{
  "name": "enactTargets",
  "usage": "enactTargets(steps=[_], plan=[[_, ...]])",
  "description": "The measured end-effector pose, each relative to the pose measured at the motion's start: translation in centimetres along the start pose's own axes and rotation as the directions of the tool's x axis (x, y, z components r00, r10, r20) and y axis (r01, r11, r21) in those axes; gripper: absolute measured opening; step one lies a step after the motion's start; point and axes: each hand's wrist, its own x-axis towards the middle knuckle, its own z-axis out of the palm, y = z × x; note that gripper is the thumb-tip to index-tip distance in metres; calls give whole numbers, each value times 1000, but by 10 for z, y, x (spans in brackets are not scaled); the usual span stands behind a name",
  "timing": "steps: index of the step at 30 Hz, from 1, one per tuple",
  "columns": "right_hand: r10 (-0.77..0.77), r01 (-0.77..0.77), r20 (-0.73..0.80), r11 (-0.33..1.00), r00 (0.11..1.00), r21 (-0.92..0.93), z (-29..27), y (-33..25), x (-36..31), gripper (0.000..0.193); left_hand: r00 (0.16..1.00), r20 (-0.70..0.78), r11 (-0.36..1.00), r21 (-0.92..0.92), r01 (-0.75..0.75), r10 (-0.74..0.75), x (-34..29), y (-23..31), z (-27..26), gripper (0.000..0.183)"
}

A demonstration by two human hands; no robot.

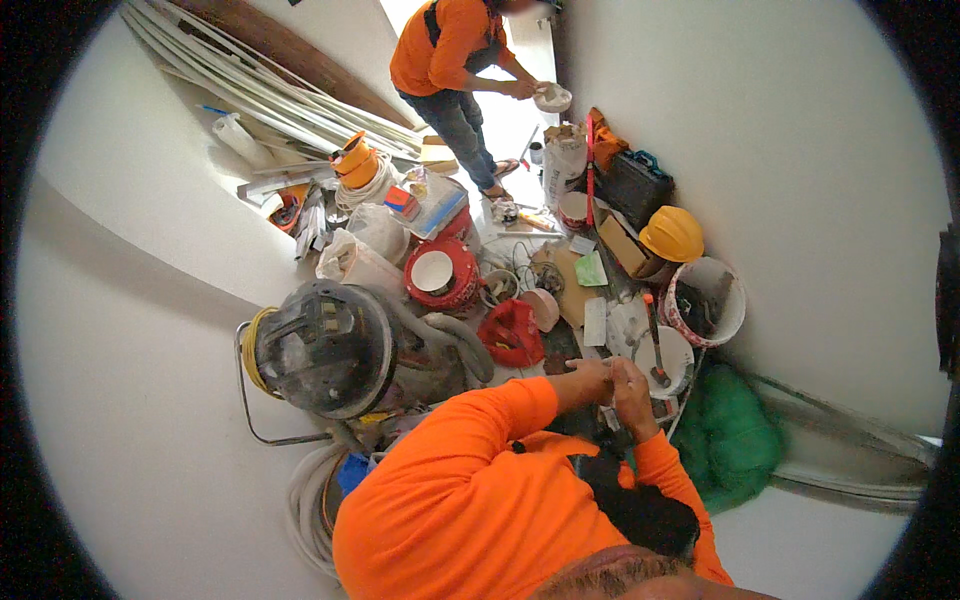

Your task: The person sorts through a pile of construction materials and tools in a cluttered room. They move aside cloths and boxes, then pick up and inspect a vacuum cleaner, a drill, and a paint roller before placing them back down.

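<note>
My left hand (592,377) and my right hand (629,390) meet in front of my body, touching each other. The fingers of both look closed, and whatever lies between them is hidden or too small to name. Just beyond them lie a white rectangular piece (595,321) and a red cloth or bag (512,334). To the right of my hands stands a white bucket (672,353), with an orange-and-black handled tool (655,340) leaning in it.
A large dusty vacuum cleaner (325,350) stands at left, beside red buckets (460,285). At right are a yellow hard hat (673,234), a splattered bucket (738,305) and green netting (735,440). Farther off, another person (450,60) bends over, holding a pale bowl (552,97).
</note>
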Motion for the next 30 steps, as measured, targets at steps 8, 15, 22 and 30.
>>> enactTargets(steps=[8,15,22,30], plan=[[-1,-1,-59,999,998,-36,-5,17,1,44,999,-41,999,42,23,-21,2,5,-5,58],[-66,64,-13,995,998,-71,-6,15,4,42,996,-78,999,6,36,-35,22,2,13,65],[74,-92,-213,993,974,-77,-29,53,15,28,978,-77,926,-343,159,-196,18,-70,30,75],[302,-487,-488,815,819,-313,-114,197,-57,32,834,126,530,-719,450,-538,-31,-226,116,69]])
